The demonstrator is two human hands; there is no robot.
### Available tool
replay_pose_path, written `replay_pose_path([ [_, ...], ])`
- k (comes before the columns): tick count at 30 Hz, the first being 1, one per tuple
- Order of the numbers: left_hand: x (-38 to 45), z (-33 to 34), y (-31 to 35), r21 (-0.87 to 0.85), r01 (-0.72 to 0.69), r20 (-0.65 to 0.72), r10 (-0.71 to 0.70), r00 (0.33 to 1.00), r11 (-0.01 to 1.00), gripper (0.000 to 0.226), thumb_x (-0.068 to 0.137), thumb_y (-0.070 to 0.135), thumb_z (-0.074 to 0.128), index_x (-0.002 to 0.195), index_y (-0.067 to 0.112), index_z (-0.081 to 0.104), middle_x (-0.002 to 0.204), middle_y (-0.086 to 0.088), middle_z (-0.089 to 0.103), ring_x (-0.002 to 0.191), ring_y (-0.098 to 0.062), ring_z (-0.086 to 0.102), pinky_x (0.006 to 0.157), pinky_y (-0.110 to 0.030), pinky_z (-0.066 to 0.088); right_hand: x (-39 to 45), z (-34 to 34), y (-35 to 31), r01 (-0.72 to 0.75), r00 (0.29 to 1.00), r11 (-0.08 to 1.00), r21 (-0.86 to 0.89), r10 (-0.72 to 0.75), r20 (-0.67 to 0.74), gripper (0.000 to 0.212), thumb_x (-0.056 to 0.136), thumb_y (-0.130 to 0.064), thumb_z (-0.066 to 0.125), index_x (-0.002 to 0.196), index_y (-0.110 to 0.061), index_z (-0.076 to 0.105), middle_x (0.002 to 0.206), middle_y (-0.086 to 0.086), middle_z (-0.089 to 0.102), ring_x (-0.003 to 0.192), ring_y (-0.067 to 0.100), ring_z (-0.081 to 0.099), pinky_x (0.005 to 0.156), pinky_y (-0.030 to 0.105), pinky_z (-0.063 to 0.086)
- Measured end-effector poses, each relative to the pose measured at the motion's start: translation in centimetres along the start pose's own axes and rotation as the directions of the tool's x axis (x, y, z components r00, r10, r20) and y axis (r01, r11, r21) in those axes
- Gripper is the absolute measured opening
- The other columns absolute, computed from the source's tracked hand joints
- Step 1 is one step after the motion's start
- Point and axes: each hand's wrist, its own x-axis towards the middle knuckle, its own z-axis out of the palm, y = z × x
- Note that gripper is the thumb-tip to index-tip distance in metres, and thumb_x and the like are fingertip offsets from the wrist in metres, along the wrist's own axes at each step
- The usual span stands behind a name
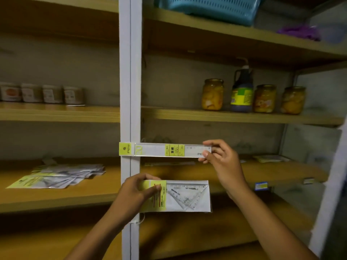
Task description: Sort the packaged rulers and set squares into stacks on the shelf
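Two packets lie level, left to right: the left hand [139,192] grips the set square packet [180,196] nearest the left-hand stack of set square packets [56,176], the right hand [219,156] pinches the packaged ruler [165,149].

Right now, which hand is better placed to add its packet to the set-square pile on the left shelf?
Left. The left hand already holds the set square packet and is nearer that pile; the right hand holds a ruler packet.

Dim wooden shelving [234,117], white upright [130,72]
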Motion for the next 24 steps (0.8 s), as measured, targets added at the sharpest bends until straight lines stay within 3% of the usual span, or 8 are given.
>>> replay_pose_path([
  [8, 7.3, 6.5, -1.8, -0.024, -0.019, 0.003, 0.019, 1.000, 1.000, 0.010, 0.090, 0.025, 0.065, 0.097, 0.031, 0.068, 0.103, 0.009, 0.068, 0.095, -0.009, 0.064, 0.060, -0.018, 0.050, 5.6, -4.7, 4.7, 0.010, 1.000, 0.999, -0.052, -0.011, -0.013, 0.019, 0.092, -0.002, 0.062, 0.110, -0.009, 0.062, 0.099, 0.012, 0.070, 0.078, 0.019, 0.072, 0.071, 0.023, 0.057],
  [13, 12.3, 9.0, -2.5, -0.057, 0.023, -0.030, -0.025, 0.999, 0.998, 0.012, 0.091, 0.018, 0.063, 0.099, 0.026, 0.067, 0.099, 0.005, 0.069, 0.091, -0.008, 0.065, 0.063, -0.021, 0.050, 10.2, -6.4, 8.2, -0.038, 0.999, 0.993, -0.115, 0.037, -0.009, 0.019, 0.093, -0.008, 0.063, 0.109, -0.018, 0.063, 0.101, 0.002, 0.072, 0.084, 0.016, 0.073, 0.072, 0.027, 0.059],
  [18, 14.9, 10.0, -4.1, -0.071, 0.097, -0.073, -0.103, 0.992, 0.993, 0.012, 0.092, 0.016, 0.063, 0.099, 0.025, 0.068, 0.097, 0.002, 0.071, 0.092, -0.015, 0.068, 0.064, -0.024, 0.050, 13.5, -7.0, 12.8, -0.096, 0.995, 0.993, -0.062, 0.096, -0.001, 0.020, 0.093, -0.005, 0.063, 0.110, -0.015, 0.062, 0.099, 0.006, 0.072, 0.076, 0.012, 0.073, 0.065, 0.017, 0.055],
  [24, 15.1, 9.8, -4.9, -0.015, 0.154, -0.189, -0.154, 0.970, 0.988, 0.012, 0.091, 0.020, 0.065, 0.099, 0.028, 0.067, 0.093, 0.008, 0.071, 0.081, -0.001, 0.068, 0.058, -0.013, 0.047, 17.5, -5.4, 18.5, -0.134, 0.982, 0.988, -0.074, 0.142, 0.124, 0.020, 0.091, -0.001, 0.064, 0.108, -0.011, 0.062, 0.103, 0.010, 0.070, 0.073, 0.012, 0.072, 0.063, 0.016, 0.055],
])
